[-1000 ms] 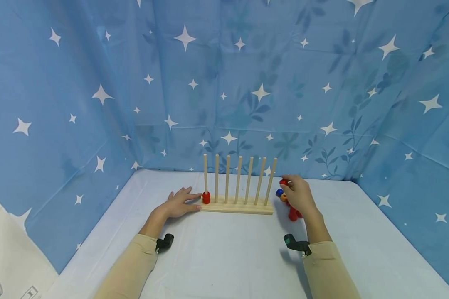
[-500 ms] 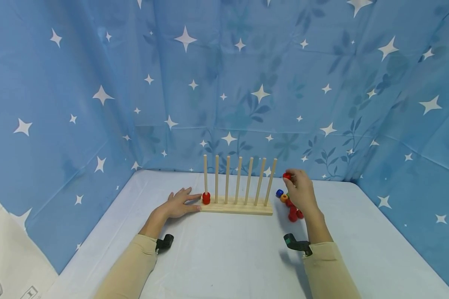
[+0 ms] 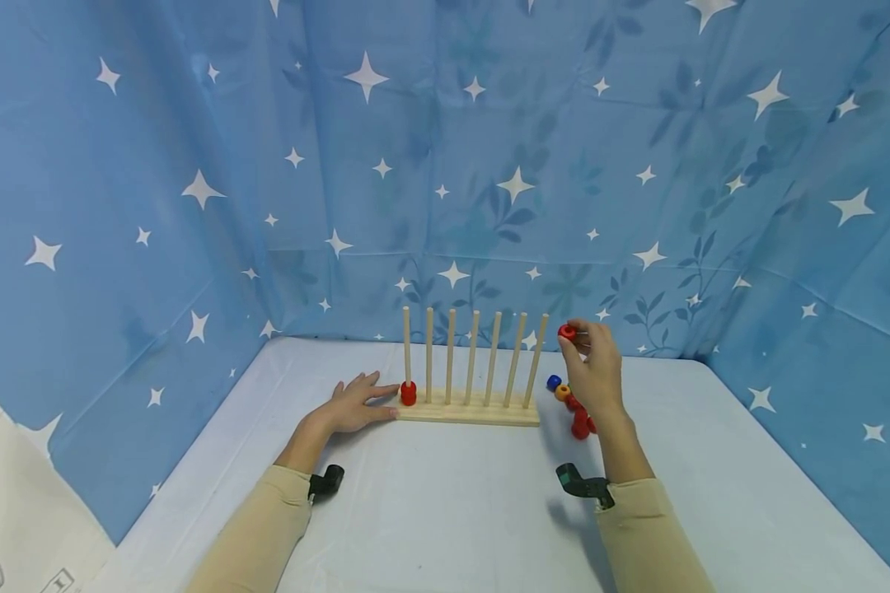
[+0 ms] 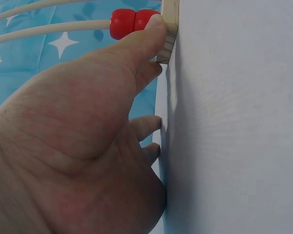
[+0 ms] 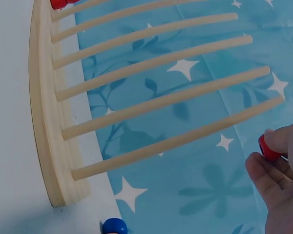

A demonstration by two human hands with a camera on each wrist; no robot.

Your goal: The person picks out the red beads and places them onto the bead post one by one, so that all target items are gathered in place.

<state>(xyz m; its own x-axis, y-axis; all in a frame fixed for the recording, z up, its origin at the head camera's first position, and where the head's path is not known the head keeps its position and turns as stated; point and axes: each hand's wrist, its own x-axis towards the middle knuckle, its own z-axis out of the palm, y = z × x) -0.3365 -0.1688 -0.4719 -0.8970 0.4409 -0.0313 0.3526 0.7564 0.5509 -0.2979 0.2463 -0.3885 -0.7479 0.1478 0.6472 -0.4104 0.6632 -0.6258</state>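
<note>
A wooden rack with several upright pegs stands at mid-table. Two red beads are stacked on its leftmost peg, as the left wrist view shows. My left hand lies at the rack's left end, thumb and forefinger touching the base, the other fingers spread on the table. Between thumb and fingertips my right hand pinches a red bead. It is raised just right of the rightmost peg's top, apart from it. The bead's hole shows in the head view.
Loose beads lie right of the rack: a blue bead, an orange bead and several red beads, partly hidden by the right hand. Behind the white table hangs a blue star-patterned curtain.
My right hand has lifted the red bead upward from near the loose beads to about the height of the peg tops. The left hand and rack have stayed put.
</note>
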